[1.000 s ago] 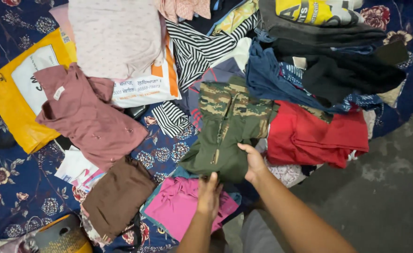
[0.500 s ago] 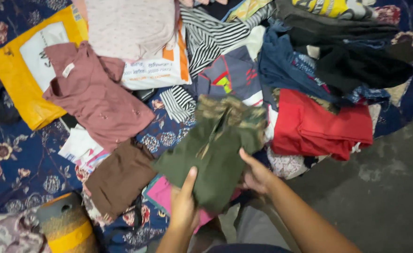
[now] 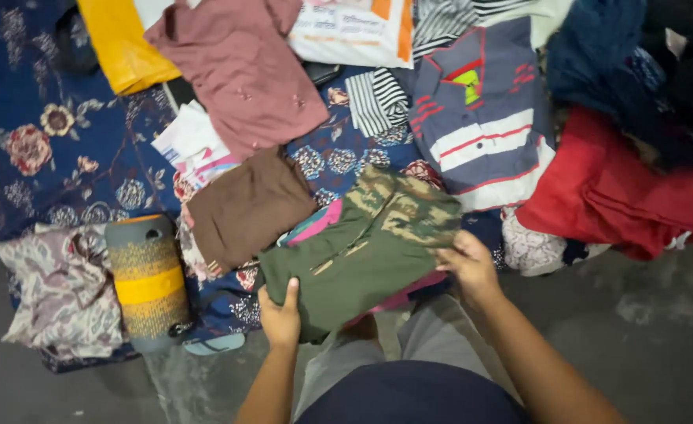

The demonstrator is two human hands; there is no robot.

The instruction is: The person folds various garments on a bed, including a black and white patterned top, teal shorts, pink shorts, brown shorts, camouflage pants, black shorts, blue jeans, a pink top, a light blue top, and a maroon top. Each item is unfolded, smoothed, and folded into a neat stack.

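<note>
Both hands, left point(image 3: 281, 318) and right point(image 3: 469, 263), pinch the soft, light green garment point(image 3: 362, 251) by its near corners.

Home floor: folded clothes point(image 3: 244, 71) strewn across floral bedsheet point(image 3: 56, 149).

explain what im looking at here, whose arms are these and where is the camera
The camera sits on a person's head and looks down, so the two bare arms at the bottom are that person's own. There is no machine.

The left hand and the right hand each grip an edge of a folded green camouflage garment, holding it just above a pink garment.

Around it, on a blue flowered cloth spread on a grey floor, lie other clothes: a brown folded piece, a dusty-pink shirt, a striped grey shirt and a red garment. To the left stands a grey and yellow cylinder.
</note>
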